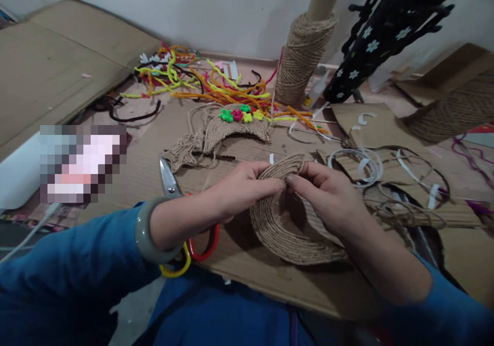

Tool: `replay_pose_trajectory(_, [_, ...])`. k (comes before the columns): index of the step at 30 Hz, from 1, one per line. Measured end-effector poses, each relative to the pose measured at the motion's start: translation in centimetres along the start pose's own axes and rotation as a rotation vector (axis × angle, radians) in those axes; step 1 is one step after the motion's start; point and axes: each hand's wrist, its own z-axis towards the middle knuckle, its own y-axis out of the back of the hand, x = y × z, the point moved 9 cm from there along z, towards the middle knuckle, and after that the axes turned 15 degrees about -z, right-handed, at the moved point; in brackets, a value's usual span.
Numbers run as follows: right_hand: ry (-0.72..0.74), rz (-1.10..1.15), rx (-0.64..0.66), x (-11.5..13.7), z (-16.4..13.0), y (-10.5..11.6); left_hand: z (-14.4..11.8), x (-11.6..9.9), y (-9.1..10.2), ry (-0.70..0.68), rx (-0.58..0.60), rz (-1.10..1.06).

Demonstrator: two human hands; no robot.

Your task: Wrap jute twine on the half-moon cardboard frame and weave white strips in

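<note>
A cardboard sheet (77,42) fills the upper left of the frame, in front of a pale wall (216,11). The pinkish worktop (440,153) is largely covered by flat cardboard (142,166), with scissors (169,176) lying under the left forearm. Fuzzy coloured stems (219,91) heap along the upper middle, above a flower-trimmed twine piece (235,132). Further right stand a twine-wound tube (304,52) and a black daisy-patterned object (372,42), tilted in view; clear tubing (357,168) and scraps lie at the right.

The left arm, in a blue sleeve with a bangle (143,232), reaches from the lower left; its left hand (247,186) has a closed grip, thumb and fingers pinching the twine crescent (274,232) just right of centre. The right hand (334,196), angled in from the lower right, pinches its upper tip, the thumbs nearly meeting.
</note>
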Motion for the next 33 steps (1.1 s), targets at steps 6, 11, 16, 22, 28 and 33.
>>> replay_pose_trajectory(6, [-0.033,0.043,0.052,-0.7,-0.1,-0.3,0.0,0.1,0.2,0.027,-0.001,0.125])
replay_pose_trajectory(11, [0.001,0.137,0.045,-0.5,0.0,-0.2,-0.2,-0.7,0.1,-0.022,-0.021,0.183])
replay_pose_trajectory(16, [-0.030,0.164,-0.017,-0.4,0.1,0.0,-0.4,-0.7,-0.2,0.010,-0.053,0.222])
replay_pose_trajectory(22, [-0.012,0.195,0.018,-0.3,0.5,-0.3,-0.4,-0.5,0.0,0.025,-0.089,0.186])
replay_pose_trajectory(28, [-0.069,0.281,-0.052,-1.0,0.6,0.2,-0.4,-0.8,-0.4,-0.024,-0.022,0.384])
replay_pose_trajectory(33, [-0.091,0.362,-0.021,-1.2,0.5,-0.2,-0.5,-0.4,-0.6,0.004,0.012,0.365])
